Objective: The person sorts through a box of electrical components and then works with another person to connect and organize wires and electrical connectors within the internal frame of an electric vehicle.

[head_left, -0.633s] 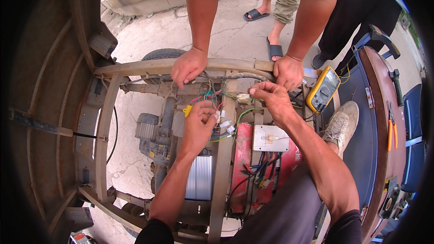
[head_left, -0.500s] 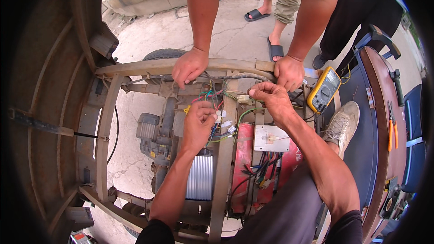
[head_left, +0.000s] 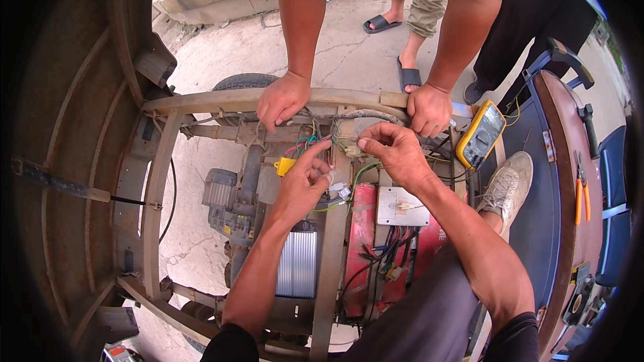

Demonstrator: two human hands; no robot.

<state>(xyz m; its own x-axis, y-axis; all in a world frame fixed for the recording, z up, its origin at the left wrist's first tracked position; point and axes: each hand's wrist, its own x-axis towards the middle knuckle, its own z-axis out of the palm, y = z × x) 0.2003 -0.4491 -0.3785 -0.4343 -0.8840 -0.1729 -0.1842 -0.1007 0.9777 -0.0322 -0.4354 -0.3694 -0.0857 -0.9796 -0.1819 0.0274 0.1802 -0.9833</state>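
My left hand is among the loose coloured wires in the metal frame. Its index finger points up toward the wire bundle, while thumb and other fingers curl together; what they hold is hidden. White connectors hang just right of that thumb. My right hand pinches thumb and index finger at a pale wire connector on the bundle. A small yellow part shows beside my left hand. Under my right wrist is a pale flat plate with a small connector on top.
Another person's hands rest on the far frame rail. At right lie a yellow multimeter and orange-handled pliers. A finned metal unit, a red box and a motor-like unit sit inside the frame.
My right hand has moved slightly left, toward the wire bundle. My left index finger has stretched upward, and more of the yellow part shows. The other person's hands stay on the rail.
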